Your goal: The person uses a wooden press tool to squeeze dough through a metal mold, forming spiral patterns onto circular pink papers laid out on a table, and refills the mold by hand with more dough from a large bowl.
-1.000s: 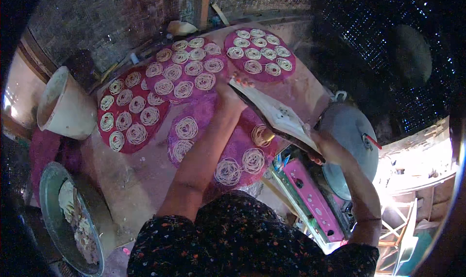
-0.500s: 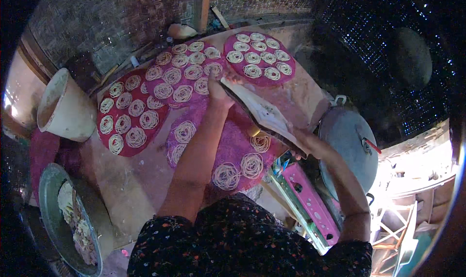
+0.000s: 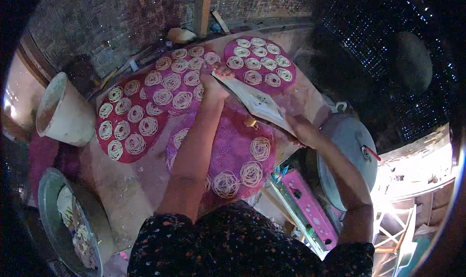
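Both of my hands grip a long two-handled hand press [image 3: 255, 102], a pale-topped board with a dark edge, slanting down to the right above the table. My left hand [image 3: 215, 85] is closed round its far left end, fingertips over the top. Round the near right end my right hand [image 3: 303, 132] is wrapped. A small yellowish cylinder [image 3: 250, 121] shows under the board, with a bit of strand below it. Beneath is a purple round mat [image 3: 228, 146] bearing several coiled noodle nests, such as one nest [image 3: 259, 149] at its right; my left forearm hides part of it.
More mats with noodle nests lie beyond: a red mat [image 3: 127, 153] at left and a pink mat [image 3: 262, 84] at the far right. A white bucket [image 3: 73, 112] and a dough-filled basin [image 3: 48, 189] stand left. Right are a lidded pot [image 3: 344, 141] and a pink stove [image 3: 308, 199].
The press and both hands have shifted slightly left, and the press's right end has risen a little. A bit of strand now shows below the yellowish cylinder.
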The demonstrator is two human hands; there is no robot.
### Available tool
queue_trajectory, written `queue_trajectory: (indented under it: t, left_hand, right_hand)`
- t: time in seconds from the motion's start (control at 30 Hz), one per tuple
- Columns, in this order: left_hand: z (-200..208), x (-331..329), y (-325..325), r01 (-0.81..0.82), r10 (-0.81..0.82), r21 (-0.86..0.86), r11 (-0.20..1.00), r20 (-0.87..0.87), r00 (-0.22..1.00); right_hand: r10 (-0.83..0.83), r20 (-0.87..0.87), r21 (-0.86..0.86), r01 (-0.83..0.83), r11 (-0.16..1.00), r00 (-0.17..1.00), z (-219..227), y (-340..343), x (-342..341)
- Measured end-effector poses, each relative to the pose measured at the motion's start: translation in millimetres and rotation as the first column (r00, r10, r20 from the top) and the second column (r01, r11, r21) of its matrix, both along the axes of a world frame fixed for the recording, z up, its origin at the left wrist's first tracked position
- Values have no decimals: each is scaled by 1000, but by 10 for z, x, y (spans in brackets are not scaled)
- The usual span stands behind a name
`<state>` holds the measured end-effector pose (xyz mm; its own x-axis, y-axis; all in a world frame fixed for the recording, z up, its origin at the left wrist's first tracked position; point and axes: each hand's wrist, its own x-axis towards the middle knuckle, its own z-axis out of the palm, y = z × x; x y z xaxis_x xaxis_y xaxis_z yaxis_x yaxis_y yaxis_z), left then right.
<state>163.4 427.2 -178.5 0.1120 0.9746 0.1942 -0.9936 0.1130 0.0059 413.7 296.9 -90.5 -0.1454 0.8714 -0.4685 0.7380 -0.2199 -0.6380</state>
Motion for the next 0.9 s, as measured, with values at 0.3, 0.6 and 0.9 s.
queue_trajectory:
  t: [0.3, 0.6, 0.9]
  left_hand:
    - [138, 93, 64, -29, 33, -143, 989, 27, 999]
    - [-83, 70, -111, 23, -17, -65, 998, 91, 996]
    - [-345, -171, 76, -47, 45, -119, 992, -20, 999]
  right_hand:
    - [372, 156, 553, -393, 734, 915, -52, 133, 199]
    - [98, 103, 31, -101, 994, 990, 167, -9, 103]
    - [130, 43, 117, -135, 984, 991, -334, 286, -96]
